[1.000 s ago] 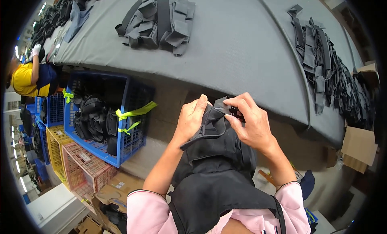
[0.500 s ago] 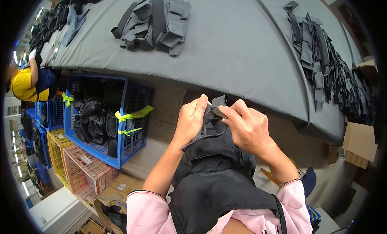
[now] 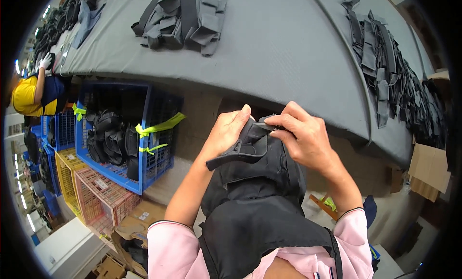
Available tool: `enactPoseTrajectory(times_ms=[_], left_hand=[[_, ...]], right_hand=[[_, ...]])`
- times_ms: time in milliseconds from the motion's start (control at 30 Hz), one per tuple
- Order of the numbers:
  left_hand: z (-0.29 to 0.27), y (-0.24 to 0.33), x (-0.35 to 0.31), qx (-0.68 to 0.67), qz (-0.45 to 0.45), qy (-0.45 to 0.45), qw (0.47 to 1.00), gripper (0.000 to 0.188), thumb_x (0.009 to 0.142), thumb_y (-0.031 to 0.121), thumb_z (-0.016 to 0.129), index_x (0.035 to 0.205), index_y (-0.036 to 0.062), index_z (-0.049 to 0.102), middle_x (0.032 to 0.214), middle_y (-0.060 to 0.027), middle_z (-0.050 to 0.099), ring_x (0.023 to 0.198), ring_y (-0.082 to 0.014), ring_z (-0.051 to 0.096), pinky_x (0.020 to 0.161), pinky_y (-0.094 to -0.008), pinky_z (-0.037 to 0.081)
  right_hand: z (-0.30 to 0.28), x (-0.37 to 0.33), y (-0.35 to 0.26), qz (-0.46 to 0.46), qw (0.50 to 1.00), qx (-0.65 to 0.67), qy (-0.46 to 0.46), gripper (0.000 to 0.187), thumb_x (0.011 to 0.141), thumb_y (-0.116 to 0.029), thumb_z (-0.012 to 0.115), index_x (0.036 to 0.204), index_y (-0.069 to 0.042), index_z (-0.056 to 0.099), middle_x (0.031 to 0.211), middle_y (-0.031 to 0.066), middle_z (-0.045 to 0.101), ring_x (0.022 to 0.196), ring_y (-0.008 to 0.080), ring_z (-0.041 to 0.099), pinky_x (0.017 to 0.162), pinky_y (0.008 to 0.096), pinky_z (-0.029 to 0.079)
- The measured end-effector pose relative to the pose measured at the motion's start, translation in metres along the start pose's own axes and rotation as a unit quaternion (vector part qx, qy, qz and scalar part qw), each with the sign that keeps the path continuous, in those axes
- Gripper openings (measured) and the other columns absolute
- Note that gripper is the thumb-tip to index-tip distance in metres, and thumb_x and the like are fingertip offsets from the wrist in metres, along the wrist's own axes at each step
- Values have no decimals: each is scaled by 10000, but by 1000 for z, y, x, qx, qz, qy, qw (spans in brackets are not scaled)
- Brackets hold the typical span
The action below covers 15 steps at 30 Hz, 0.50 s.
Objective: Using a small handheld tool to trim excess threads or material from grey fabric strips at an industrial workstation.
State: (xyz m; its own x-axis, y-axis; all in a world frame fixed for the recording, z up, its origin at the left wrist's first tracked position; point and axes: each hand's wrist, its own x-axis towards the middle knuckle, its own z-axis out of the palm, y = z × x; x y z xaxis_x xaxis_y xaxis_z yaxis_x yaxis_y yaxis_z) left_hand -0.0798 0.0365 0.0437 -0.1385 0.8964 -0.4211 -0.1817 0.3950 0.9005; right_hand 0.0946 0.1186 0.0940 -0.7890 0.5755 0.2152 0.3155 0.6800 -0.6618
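The left grip (image 3: 227, 132) pinches 1 side of the dark fabric piece (image 3: 252, 148) near the edge of the counter (image 3: 269, 43) and should hold it taut, while the right grip (image 3: 305, 138) pinches its upper end, best worked gently so the cloth lies flat.

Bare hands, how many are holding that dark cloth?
2: the left hand, holding the dark cloth from the left, and the right hand, pinching it at the upper right. Some fingers are hidden, but both hands show.
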Motion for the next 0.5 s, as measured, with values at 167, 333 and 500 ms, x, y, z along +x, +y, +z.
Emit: enactPoseTrajectory(times_ms=[167,333,500], left_hand=[[-10,-4,1,12,-38,-65,997,503,951,410,438,742,-22,589,646,-2,534,609,-82,439,582,-265,392],[-8,-6,2,1,-60,-89,994,495,951,394,439,738,-30,582,640,0,533,615,-78,425,574,-265,382],[-8,-11,3,5,-52,-98,994,488,947,391,449,749,-33,588,646,3,538,618,-74,425,572,-266,380]], right_hand=[[-11,15,4,-81,990,-67,-96,282,626,-31,713,895,-84,645,765,25,537,691,221,514,613,336,424],[-9,26,6,-174,971,-65,-150,180,665,-85,668,833,-73,603,765,13,493,757,198,486,644,312,410],[-8,33,5,-193,966,-40,-169,143,673,-75,650,803,-64,594,766,15,501,749,203,487,649,315,415]])
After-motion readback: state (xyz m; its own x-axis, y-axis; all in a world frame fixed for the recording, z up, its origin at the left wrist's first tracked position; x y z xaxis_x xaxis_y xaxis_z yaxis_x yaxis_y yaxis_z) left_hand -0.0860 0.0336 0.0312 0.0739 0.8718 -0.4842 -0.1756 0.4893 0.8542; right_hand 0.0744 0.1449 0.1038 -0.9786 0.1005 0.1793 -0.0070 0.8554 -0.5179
